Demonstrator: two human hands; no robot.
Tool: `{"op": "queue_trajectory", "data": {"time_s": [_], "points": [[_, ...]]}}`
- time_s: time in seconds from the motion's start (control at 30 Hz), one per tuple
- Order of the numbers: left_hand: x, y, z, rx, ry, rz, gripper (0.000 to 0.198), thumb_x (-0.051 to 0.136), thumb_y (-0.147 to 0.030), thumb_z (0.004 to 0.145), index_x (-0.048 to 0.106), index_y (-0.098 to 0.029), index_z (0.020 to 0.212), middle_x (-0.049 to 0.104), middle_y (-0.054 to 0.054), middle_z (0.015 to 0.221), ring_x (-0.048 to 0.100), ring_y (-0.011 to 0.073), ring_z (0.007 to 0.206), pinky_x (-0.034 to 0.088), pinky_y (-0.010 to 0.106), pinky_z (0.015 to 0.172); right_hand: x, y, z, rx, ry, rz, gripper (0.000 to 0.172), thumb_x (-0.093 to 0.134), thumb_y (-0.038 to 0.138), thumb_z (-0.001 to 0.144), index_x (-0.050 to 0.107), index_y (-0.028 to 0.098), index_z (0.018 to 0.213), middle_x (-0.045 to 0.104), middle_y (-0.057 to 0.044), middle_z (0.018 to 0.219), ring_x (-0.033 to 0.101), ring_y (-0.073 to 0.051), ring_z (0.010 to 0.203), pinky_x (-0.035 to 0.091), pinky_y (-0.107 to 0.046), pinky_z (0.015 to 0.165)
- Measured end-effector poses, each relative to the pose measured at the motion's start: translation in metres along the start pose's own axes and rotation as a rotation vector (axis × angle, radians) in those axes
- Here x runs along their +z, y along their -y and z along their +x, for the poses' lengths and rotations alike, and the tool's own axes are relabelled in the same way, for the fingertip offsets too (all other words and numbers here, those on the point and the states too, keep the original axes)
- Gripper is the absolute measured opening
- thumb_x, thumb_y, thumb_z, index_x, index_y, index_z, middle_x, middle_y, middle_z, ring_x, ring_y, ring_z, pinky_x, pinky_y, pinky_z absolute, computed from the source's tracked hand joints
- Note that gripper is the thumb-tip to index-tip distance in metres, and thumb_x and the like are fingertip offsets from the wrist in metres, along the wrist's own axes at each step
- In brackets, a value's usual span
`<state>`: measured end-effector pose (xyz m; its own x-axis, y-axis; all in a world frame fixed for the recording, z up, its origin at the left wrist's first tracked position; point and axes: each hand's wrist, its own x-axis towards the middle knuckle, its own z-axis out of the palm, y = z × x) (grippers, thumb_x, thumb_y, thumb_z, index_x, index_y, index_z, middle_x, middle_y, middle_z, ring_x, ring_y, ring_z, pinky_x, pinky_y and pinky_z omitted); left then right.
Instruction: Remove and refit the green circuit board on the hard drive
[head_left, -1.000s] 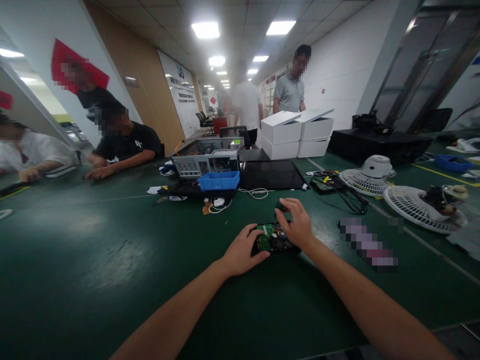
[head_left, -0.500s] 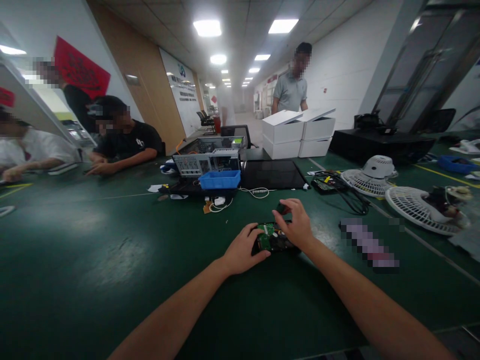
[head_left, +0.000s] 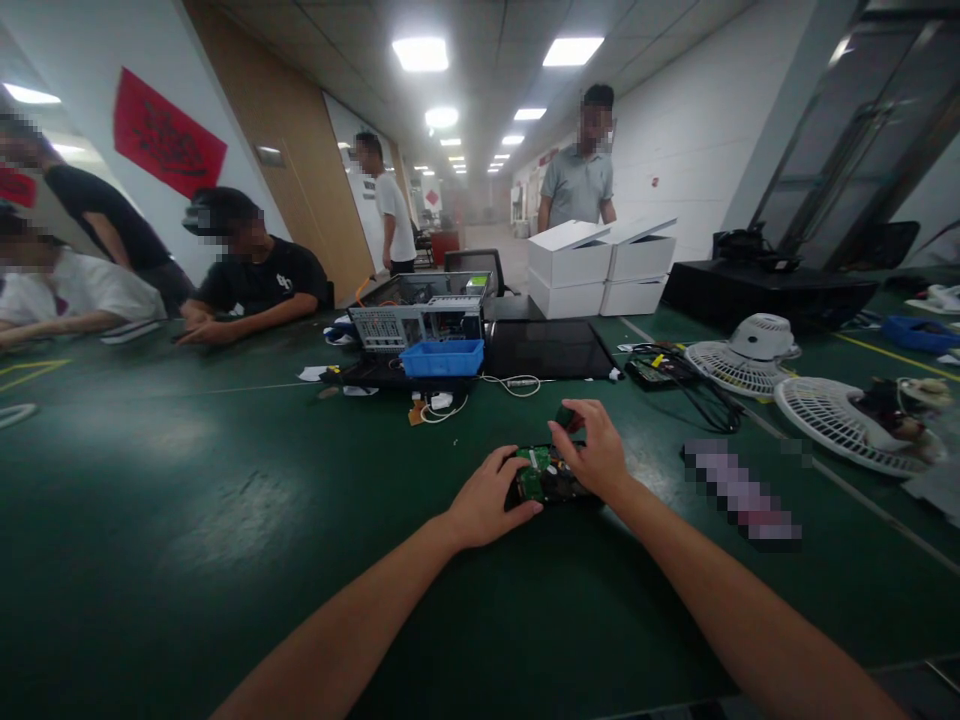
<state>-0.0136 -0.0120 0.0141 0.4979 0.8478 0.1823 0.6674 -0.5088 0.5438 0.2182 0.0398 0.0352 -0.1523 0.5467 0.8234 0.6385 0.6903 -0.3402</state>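
A hard drive point(head_left: 536, 485), with a green circuit board on its dark upper face, lies on the green tabletop between my hands. My left hand point(head_left: 487, 502) grips its left end, thumb along the near edge and fingers over the far side. Above the drive's right part, my right hand point(head_left: 596, 448) is closed in a pinch, holding a small dark green piece point(head_left: 564, 416) between thumb and fingers. What this piece is I cannot make out. The right palm hides the drive's right end, and whether it touches the drive is unclear.
Beyond stand an open computer case point(head_left: 420, 310), a blue tray point(head_left: 442, 358), a dark flat panel point(head_left: 547, 350) and white boxes point(head_left: 570, 265). Cables point(head_left: 697, 385) and fan parts point(head_left: 836, 415) lie to the right, near a blurred-out object point(head_left: 742, 490). Several people are around the table.
My hands and the hard drive stay almost in place. The dark green piece looks slightly turned in my right fingers. In the background, a person in white shows more clearly and further left.
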Motion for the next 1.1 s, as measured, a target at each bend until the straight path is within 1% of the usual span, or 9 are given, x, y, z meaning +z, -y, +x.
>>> {"op": "queue_trajectory", "data": {"time_s": [0.17,0.33,0.47,0.57,0.67,0.73,0.83,0.93,1.1], "points": [[-0.0023,-0.0010,-0.0005,-0.004,0.011,-0.006,0.070,0.065,-0.062,0.085,0.047,-0.029,0.144,0.036,0.010,0.155,0.044,0.0342,0.138,0.042,0.052,0.113,0.0050,-0.0022,-0.0040,0.028,0.024,0.072,0.044,0.058,0.027,0.096,0.045,0.024,0.137,0.063,-0.011,0.121,0.068,-0.022,0.093,0.059,-0.042,0.086],[0.0017,0.0021,0.0008,0.012,0.000,0.002,0.068,0.066,-0.060,0.086,0.047,-0.028,0.143,0.036,0.010,0.155,0.043,0.0340,0.139,0.042,0.053,0.113,0.0057,-0.0020,-0.0030,0.024,-0.021,0.013,0.046,0.065,0.032,0.093,0.048,0.023,0.135,0.062,-0.010,0.111,0.066,-0.022,0.085,0.059,-0.042,0.081],[0.0054,0.0047,0.0017,0.047,-0.028,-0.001,0.068,0.068,-0.057,0.085,0.048,-0.026,0.142,0.038,0.011,0.152,0.043,0.0329,0.139,0.040,0.051,0.115,0.0022,-0.0017,-0.0018,-0.012,-0.004,0.011,0.046,0.064,0.029,0.093,0.048,0.022,0.136,0.061,-0.009,0.108,0.065,-0.022,0.086,0.059,-0.044,0.082],[0.0053,0.0048,0.0013,0.046,-0.027,-0.005,0.068,0.069,-0.057,0.085,0.047,-0.027,0.142,0.038,0.011,0.152,0.045,0.0329,0.137,0.041,0.051,0.114,0.0029,-0.0027,-0.0024,-0.012,-0.002,0.027,0.045,0.060,0.025,0.095,0.047,0.023,0.138,0.060,-0.011,0.115,0.066,-0.023,0.090,0.060,-0.044,0.083],[0.0042,0.0042,0.0007,0.038,-0.023,-0.005,0.068,0.069,-0.057,0.085,0.047,-0.027,0.142,0.037,0.011,0.153,0.045,0.0338,0.137,0.041,0.052,0.114,0.0066,-0.0048,-0.0027,-0.006,-0.041,0.081,0.045,0.061,0.024,0.095,0.045,0.024,0.137,0.058,-0.013,0.128,0.068,-0.023,0.099,0.061,-0.043,0.085],[0.0037,0.0039,0.0006,0.039,-0.022,-0.007,0.068,0.069,-0.057,0.085,0.048,-0.027,0.142,0.037,0.011,0.153,0.046,0.0336,0.136,0.042,0.052,0.113,0.0086,-0.0061,-0.0025,-0.003,-0.062,0.102,0.045,0.062,0.025,0.094,0.045,0.024,0.136,0.058,-0.013,0.131,0.068,-0.023,0.100,0.062,-0.043,0.084],[0.0034,0.0036,0.0006,0.038,-0.019,-0.004,0.068,0.068,-0.058,0.085,0.047,-0.027,0.143,0.038,0.011,0.153,0.046,0.0333,0.136,0.042,0.051,0.113,0.0081,-0.0067,-0.0018,0.002,-0.078,0.063,0.043,0.065,0.026,0.093,0.048,0.024,0.133,0.061,-0.012,0.125,0.069,-0.022,0.093,0.062,-0.042,0.081],[0.0040,0.0037,0.0008,0.037,-0.022,0.007,0.068,0.067,-0.058,0.086,0.047,-0.027,0.143,0.037,0.011,0.153,0.045,0.0331,0.137,0.041,0.051,0.114,0.0041,-0.0052,-0.0009,-0.011,-0.059,0.027,0.043,0.066,0.027,0.092,0.050,0.023,0.132,0.059,-0.012,0.120,0.066,-0.021,0.085,0.061,-0.042,0.080],[0.0050,0.0039,0.0008,0.034,-0.026,0.008,0.069,0.068,-0.058,0.086,0.047,-0.027,0.143,0.037,0.011,0.153,0.045,0.0330,0.137,0.042,0.051,0.113,-0.0006,-0.0011,-0.0001,-0.014,-0.020,0.012,0.044,0.063,0.024,0.092,0.050,0.024,0.135,0.057,-0.011,0.113,0.063,-0.021,0.085,0.059,-0.043,0.081]]}}
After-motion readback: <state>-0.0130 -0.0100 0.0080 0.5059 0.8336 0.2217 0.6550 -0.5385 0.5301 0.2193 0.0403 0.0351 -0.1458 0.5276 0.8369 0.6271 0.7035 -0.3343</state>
